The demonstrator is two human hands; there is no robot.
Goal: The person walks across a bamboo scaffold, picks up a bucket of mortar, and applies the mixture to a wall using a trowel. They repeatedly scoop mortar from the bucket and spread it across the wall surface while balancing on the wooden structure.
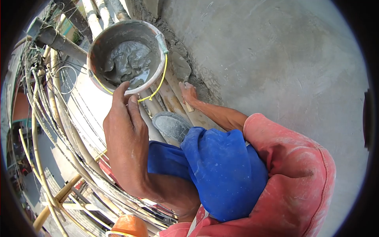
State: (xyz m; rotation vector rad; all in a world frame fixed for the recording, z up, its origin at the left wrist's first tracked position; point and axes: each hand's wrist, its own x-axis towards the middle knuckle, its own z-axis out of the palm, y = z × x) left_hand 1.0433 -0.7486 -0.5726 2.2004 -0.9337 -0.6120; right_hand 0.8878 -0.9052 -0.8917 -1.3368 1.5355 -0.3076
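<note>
A bucket (pixel 147 85) coated in cement holds wet grey mortar (pixel 130 61) and has a thin yellow handle (pixel 162 77). My left hand (pixel 124 130) is at its near rim, with thumb and forefinger stretched out and apart and the forefinger tip overlapping the rim; its other fingers are mostly hidden. Low beside the wall, my right hand (pixel 189 93) is closed around a trowel. The trowel's grey blade (pixel 181 67) points away from me, and the end of its pale handle shows below the palm.
A smooth grey plastered wall (pixel 284 71) rises along the right. Under me are bamboo poles (pixel 173 96), with my grey boot (pixel 171 124) near the bucket. Wires and poles (pixel 59 106) form a lattice on the left. An orange container (pixel 129 225) appears at the bottom.
</note>
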